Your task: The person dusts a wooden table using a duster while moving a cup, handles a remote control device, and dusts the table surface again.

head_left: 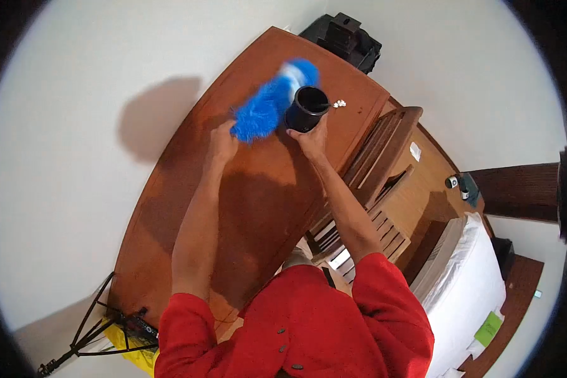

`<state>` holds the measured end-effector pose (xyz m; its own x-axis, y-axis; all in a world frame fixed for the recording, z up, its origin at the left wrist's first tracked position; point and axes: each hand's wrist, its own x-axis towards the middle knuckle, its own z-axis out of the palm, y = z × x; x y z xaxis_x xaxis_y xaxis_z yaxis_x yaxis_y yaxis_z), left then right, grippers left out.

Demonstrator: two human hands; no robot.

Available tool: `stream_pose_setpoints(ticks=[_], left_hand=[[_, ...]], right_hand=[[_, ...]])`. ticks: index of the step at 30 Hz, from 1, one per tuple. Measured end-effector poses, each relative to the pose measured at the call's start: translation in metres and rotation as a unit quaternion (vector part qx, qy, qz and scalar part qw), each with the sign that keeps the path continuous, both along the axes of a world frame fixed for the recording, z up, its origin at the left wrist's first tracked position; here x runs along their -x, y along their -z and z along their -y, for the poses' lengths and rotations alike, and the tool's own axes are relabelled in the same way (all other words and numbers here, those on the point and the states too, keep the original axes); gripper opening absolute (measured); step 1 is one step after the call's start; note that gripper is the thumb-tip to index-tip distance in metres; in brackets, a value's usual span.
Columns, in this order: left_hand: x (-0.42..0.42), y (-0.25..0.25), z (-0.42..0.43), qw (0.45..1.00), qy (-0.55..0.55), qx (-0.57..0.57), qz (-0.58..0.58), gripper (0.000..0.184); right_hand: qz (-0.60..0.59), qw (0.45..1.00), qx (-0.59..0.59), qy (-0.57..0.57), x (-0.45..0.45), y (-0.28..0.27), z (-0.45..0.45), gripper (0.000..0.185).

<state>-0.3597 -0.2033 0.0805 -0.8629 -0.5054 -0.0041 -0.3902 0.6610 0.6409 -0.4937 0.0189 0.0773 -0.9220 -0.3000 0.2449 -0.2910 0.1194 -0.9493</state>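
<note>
My left hand (223, 143) is closed around the near end of a fluffy blue duster (261, 113) with a white band near its far end. The duster stretches away over the wooden table, its far end blurred. In my right hand (313, 140) is a black cup (305, 113), gripped low on its side with its open mouth facing up toward me. A small white sprig-like thing (339, 104) on a thin dark stem shows at the cup's right rim. Cup and duster are close side by side; whether they touch I cannot tell.
The brown wooden table (189, 233) runs along the white wall. Black equipment (343, 41) stands beyond its far end. A wooden chair (384, 233) is at the right, near a white mattress (469, 277). A black tripod (85, 343) is at lower left.
</note>
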Motion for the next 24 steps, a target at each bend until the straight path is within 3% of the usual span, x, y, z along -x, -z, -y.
stream_pose_setpoints(ticks=[2, 5, 8, 11, 14, 17, 20, 23, 24], left_hand=[[0.015, -0.005, -0.011, 0.995, -0.096, 0.006, 0.024, 0.033], [0.027, 0.012, -0.007, 0.996, 0.004, 0.048, 0.070, 0.035], [0.032, -0.004, -0.002, 0.998, 0.056, -0.003, -0.013, 0.036], [0.046, -0.002, -0.015, 0.997, -0.070, 0.011, 0.038, 0.033], [0.045, 0.011, -0.004, 0.998, 0.055, 0.021, 0.024, 0.029], [0.055, 0.006, -0.003, 1.000, -0.023, 0.001, -0.003, 0.028], [0.074, 0.008, -0.010, 0.994, -0.098, 0.013, 0.047, 0.028], [0.085, -0.012, 0.009, 0.994, 0.056, -0.050, 0.076, 0.026], [0.095, -0.006, 0.011, 0.998, 0.015, -0.024, 0.051, 0.027]], right_hand=[[0.010, 1.000, 0.005, 0.002, -0.001, -0.003, 0.001, 0.091], [0.015, 1.000, 0.004, 0.002, 0.004, 0.001, -0.001, 0.091], [0.022, 1.000, -0.019, 0.009, 0.008, 0.003, -0.004, 0.090], [0.021, 1.000, -0.007, 0.011, 0.009, 0.004, -0.006, 0.091], [0.025, 0.999, -0.019, 0.013, 0.012, 0.011, -0.007, 0.091], [0.049, 0.999, -0.007, 0.016, 0.012, 0.014, -0.007, 0.091], [0.032, 0.999, -0.011, 0.035, 0.012, 0.016, -0.007, 0.091], [0.037, 0.999, -0.004, 0.027, 0.014, 0.023, -0.010, 0.091], [0.030, 0.999, -0.006, 0.026, 0.015, 0.020, -0.010, 0.092]])
